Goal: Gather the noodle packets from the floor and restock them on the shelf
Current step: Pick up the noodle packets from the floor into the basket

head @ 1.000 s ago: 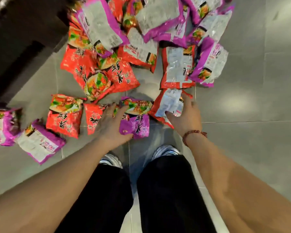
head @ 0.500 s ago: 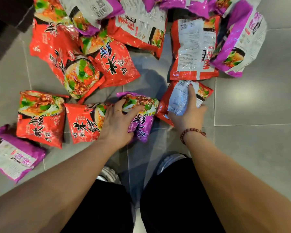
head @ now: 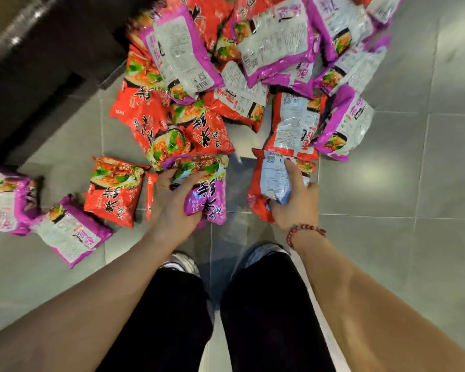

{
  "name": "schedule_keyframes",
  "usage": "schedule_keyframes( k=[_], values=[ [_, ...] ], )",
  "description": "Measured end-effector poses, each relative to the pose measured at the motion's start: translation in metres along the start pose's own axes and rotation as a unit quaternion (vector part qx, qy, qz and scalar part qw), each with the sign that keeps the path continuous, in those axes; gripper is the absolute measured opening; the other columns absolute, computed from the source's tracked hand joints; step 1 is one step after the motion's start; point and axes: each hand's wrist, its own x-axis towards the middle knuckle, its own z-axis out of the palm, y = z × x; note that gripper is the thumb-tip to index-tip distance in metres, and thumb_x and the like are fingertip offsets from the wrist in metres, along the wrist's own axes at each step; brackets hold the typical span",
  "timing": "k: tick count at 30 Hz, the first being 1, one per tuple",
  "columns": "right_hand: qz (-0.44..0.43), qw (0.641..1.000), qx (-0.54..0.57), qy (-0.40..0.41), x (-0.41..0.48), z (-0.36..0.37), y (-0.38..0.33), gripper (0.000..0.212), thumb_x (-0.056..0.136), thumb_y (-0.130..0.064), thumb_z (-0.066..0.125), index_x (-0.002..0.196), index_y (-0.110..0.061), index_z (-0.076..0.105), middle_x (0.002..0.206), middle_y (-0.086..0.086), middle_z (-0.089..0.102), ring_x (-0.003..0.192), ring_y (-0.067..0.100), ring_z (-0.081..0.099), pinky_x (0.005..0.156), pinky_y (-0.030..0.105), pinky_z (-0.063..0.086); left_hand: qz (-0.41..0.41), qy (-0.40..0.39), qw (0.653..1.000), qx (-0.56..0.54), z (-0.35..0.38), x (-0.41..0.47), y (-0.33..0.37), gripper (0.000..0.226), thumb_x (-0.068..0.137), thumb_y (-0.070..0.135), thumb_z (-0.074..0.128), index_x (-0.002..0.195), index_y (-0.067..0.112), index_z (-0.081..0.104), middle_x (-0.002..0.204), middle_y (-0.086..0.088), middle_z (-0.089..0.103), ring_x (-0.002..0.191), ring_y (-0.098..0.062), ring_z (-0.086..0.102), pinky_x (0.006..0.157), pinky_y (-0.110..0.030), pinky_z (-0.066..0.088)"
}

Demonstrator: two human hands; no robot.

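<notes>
1. Currently, the left hand is gripping a purple noodle packet that is lying face up. Its fingers are curling over the printed front, seemingly to peel the packet off the grey tiled floor.
2. Meanwhile, the right hand is gripping a red noodle packet that is showing its white back label. One finger is stretching along the label while the others are wrapping the near edge, and the far end is touching another red packet beyond it.
3. Taking one packet per hand looks like a way of halving the trips to the shelf.
4. Most of the stock is sitting in a heap of packets just beyond both hands. Red and purple are overlapping there, some face up and some back up, so sorting by colour is probably waiting until shelving.
5. A face-up red packet is lying just beside the left hand, and two stray purple packets are lying further left, apart from the heap.
6. A dark unit is filling the upper left. It may be the shelf's base, but no shelf boards are showing.
7. The gathering is looking barely begun. The glossy film could slip, and squeezing hard could crush the noodles, so a firm grip by the edge seems wise.
</notes>
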Motion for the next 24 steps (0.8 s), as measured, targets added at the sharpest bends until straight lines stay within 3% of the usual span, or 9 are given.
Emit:
schedule_keyframes(
  k=[2, 6, 10, 13, 16, 20, 24],
  values=[
    [-0.017, 1.000, -0.003, -0.008, -0.026, -0.015, -0.023, 0.088, 0.078, 0.002, 0.071, 0.149, -0.032, 0.031, 0.115, 0.005, 0.028, 0.111, 0.033, 0.052, 0.094, 0.016, 0.032, -0.013, 0.011, 1.000, -0.018, -0.036, -0.018, 0.010, 0.073, 0.068, 0.015, 0.079, 0.134, 0.033, 0.053, 0.144, -0.020, 0.029, 0.137, -0.035, 0.028, 0.114, -0.039, 0.026],
    [-0.043, 0.998, -0.024, -0.035, -0.091, -0.048, -0.077, 0.090, 0.079, 0.005, 0.070, 0.148, -0.035, 0.030, 0.130, 0.010, 0.027, 0.114, 0.033, 0.053, 0.100, 0.027, 0.039, -0.036, 0.032, 0.998, -0.045, -0.113, -0.063, 0.038, 0.079, 0.069, 0.010, 0.081, 0.132, 0.043, 0.049, 0.145, -0.015, 0.027, 0.137, -0.029, 0.027, 0.110, -0.024, 0.022],
    [-0.087, 0.995, -0.036, -0.045, -0.164, -0.078, -0.126, 0.091, 0.078, 0.003, 0.070, 0.149, -0.037, 0.030, 0.123, 0.005, 0.028, 0.097, 0.026, 0.054, 0.100, 0.041, 0.048, -0.034, 0.064, 0.994, -0.077, -0.186, -0.123, 0.071, 0.082, 0.065, 0.006, 0.083, 0.131, 0.040, 0.050, 0.142, -0.014, 0.030, 0.136, -0.027, 0.028, 0.109, -0.022, 0.021],
    [-0.125, 0.990, -0.040, -0.051, -0.217, -0.100, -0.154, 0.091, 0.078, 0.002, 0.071, 0.148, -0.039, 0.029, 0.130, 0.010, 0.030, 0.096, 0.024, 0.055, 0.098, 0.028, 0.046, -0.040, 0.090, 0.993, -0.060, -0.234, -0.171, 0.094, 0.079, 0.066, 0.008, 0.083, 0.133, 0.034, 0.052, 0.142, -0.018, 0.031, 0.135, -0.028, 0.028, 0.108, -0.024, 0.022],
    [-0.171, 0.981, -0.030, -0.083, -0.267, -0.122, -0.177, 0.088, 0.081, 0.002, 0.069, 0.148, -0.038, 0.029, 0.134, 0.009, 0.028, 0.094, 0.015, 0.049, 0.091, 0.017, 0.039, -0.057, 0.132, 0.987, -0.065, -0.268, -0.221, 0.112, 0.080, 0.064, 0.009, 0.084, 0.135, 0.029, 0.053, 0.140, -0.019, 0.031, 0.134, -0.034, 0.030, 0.111, -0.038, 0.030],
    [-0.253, 0.955, -0.067, -0.138, -0.321, -0.144, -0.196, 0.087, 0.083, 0.003, 0.065, 0.148, -0.040, 0.026, 0.141, 0.008, 0.022, 0.115, 0.026, 0.052, 0.093, 0.012, 0.033, -0.089, 0.217, 0.969, -0.083, -0.293, -0.289, 0.135, 0.080, 0.063, 0.005, 0.085, 0.134, 0.025, 0.055, 0.137, -0.020, 0.033, 0.133, -0.034, 0.031, 0.110, -0.038, 0.031],
    [-0.340, 0.912, -0.142, -0.178, -0.365, -0.163, -0.211, 0.087, 0.083, 0.000, 0.066, 0.148, -0.041, 0.026, 0.148, 0.011, 0.018, 0.128, 0.030, 0.043, 0.104, 0.027, 0.036, -0.146, 0.296, 0.937, -0.119, -0.295, -0.355, 0.159, 0.078, 0.065, 0.006, 0.084, 0.135, 0.022, 0.054, 0.140, -0.020, 0.030, 0.137, -0.032, 0.026, 0.111, -0.030, 0.025]
  ],
)
